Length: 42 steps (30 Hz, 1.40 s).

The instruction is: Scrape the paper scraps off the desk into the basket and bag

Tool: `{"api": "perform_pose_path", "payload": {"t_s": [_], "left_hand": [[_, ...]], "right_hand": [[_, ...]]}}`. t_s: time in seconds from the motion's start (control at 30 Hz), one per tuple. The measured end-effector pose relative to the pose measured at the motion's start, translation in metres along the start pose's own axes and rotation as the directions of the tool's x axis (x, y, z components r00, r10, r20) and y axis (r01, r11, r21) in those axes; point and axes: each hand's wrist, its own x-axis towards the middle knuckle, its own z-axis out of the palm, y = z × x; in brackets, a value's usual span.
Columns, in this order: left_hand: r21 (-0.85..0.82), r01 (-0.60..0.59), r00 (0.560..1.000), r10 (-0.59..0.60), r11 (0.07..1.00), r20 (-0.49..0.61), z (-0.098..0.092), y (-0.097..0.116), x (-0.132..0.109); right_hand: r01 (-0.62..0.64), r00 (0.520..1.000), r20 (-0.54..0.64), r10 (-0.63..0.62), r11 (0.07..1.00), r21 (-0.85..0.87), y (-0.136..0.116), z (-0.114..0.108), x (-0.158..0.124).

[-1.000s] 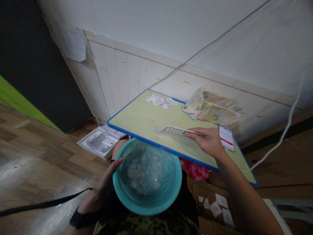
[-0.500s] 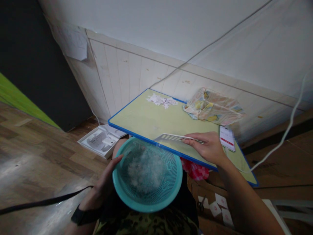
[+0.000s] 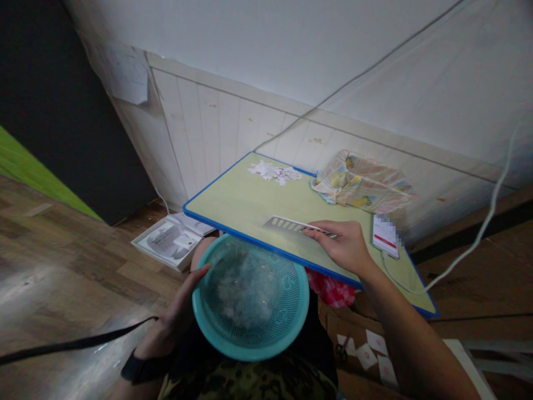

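My left hand (image 3: 187, 294) is closed on the left rim of a turquoise plastic colander (image 3: 250, 353), thumb over the edge. The colander rests in my lap, just below the near edge of the table. Inside lies a loose heap of whitish, see-through bits (image 3: 245, 291), too blurred to name. In my right hand (image 3: 341, 244) is a flat, pale tool with a row of slots (image 3: 287, 224), gripped at its right end. It is held low over the table (image 3: 233, 194), its left end smeared by motion; whether it touches the top cannot be told.
White paper scraps (image 3: 275, 172) and a patterned cloth (image 3: 358, 180) lie along the table's far side. A phone (image 3: 385, 236) with a white cable (image 3: 470, 255) is by my right wrist. An opened white box (image 3: 166, 241) stands on the floor; scissors (image 3: 342, 350) and cards (image 3: 366, 355) lie lower right.
My right hand and the slotted tool have moved up and left, away from the table's near edge and further over the top. My left hand and the colander stay nearly still.
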Motion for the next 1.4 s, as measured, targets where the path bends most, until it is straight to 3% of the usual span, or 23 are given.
{"api": "perform_pose_path", "payload": {"t_s": [0.2,0.33,0.53,0.7,1.0,1.13,1.4], "left_hand": [[0.0,0.005,0.999,-0.005,1.0,0.038,0.017,0.009,-0.01],[-0.051,0.007,1.0,-0.007,0.999,-0.005,0.021,0.011,-0.011],[-0.047,0.004,1.0,-0.004,0.999,0.018,0.021,0.01,-0.013],[-0.059,0.027,0.998,-0.024,0.998,0.05,0.018,0.007,-0.01],[-0.018,0.014,1.0,-0.014,1.0,-0.011,0.003,0.006,-0.003],[-0.053,0.059,0.998,-0.058,0.997,0.022,0.002,0.005,-0.002],[-0.019,0.033,0.998,-0.032,0.999,0.046,0.013,0.005,-0.008]], "right_hand": [[-0.02,0.997,0.075,0.014,0.997,0.075,-0.01,-0.007,-0.001],[-0.073,0.995,0.073,0.068,0.994,0.081,-0.008,-0.014,-0.004],[-0.108,0.986,-0.126,0.107,0.994,-0.005,0.027,-0.003,0.012],[-0.082,0.996,-0.017,0.083,0.996,0.018,0.048,0.005,0.023],[-0.046,0.998,0.045,0.044,0.998,0.034,0.029,-0.019,0.006],[-0.067,0.998,-0.001,0.067,0.997,0.046,0.028,-0.012,0.007],[-0.066,0.997,0.05,0.062,0.994,0.091,0.027,0.01,0.02]]}}
